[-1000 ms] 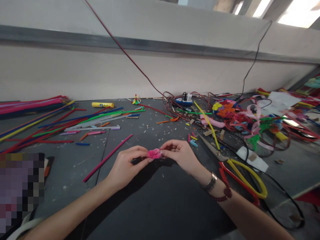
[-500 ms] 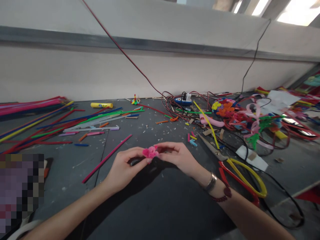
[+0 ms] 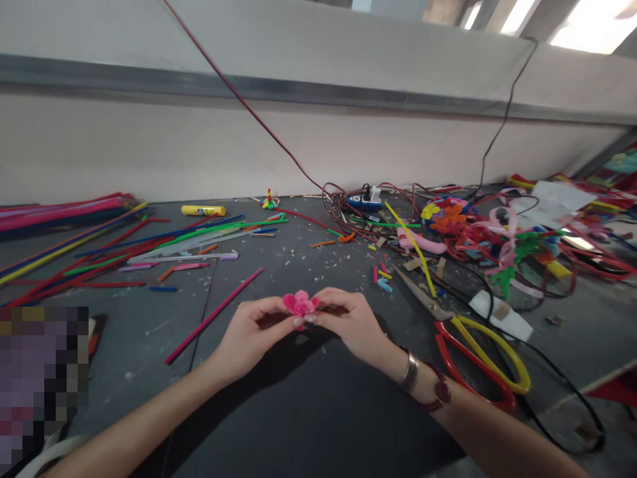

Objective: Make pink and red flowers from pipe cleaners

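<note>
Head view: the left hand [image 3: 255,337] and right hand [image 3: 351,324] are both pinching a pink pipe-cleaner flower [image 3: 300,304] between their fingertips, above the dark counter [image 3: 318,425].

A dark workbench [image 3: 134,352] holds pipe cleaners [image 3: 213,316], scissors [image 3: 478,358].

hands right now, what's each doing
Left hand: closed, fingers pinching the pink pipe-cleaner flower.
Right hand: closed, fingers pinching the same flower from the other side.

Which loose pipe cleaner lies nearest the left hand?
The long magenta one, lying alone beside the left hand; the others lie farther off in loose bunches.
</note>
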`<state>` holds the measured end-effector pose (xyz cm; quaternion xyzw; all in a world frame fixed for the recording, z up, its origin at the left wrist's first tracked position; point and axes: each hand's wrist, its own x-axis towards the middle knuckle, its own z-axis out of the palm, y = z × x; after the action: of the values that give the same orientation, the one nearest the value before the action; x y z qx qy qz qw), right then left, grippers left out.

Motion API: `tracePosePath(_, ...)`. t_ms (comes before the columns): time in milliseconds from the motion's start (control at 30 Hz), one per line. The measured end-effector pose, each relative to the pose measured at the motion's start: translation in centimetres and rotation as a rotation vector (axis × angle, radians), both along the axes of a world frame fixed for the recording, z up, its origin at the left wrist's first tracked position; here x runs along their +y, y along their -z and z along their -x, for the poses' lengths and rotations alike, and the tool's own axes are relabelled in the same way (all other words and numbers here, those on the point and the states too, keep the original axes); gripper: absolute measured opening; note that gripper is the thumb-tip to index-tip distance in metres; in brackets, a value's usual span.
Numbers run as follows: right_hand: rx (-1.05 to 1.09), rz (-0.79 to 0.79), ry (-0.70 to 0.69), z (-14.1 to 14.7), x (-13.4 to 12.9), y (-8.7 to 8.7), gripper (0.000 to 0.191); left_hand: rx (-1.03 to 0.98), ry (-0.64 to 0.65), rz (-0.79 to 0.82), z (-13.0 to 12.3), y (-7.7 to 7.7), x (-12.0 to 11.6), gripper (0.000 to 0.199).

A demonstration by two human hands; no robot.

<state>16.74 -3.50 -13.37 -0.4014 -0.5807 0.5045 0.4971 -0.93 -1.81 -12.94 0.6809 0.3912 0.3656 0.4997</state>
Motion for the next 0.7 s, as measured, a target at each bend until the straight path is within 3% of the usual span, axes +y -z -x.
tracePosePath(233,-0.016,-0.035,0.053,0.12,-0.09,0.12,0.006,-0.017,0.033,0.102,-0.23,0.06,0.30,0.010)
tracePosePath(400,-0.022,-0.005,0.112,0.35,-0.18,0.14,0.008,0.081,-0.009,0.054,-0.38,-0.15,-0.12,0.010)
tracePosePath(700,0.050,0.059,0.076,0.43,-0.29,0.03,0.009,0.084,-0.003,0.049,-0.54,-0.14,-0.49,0.013)
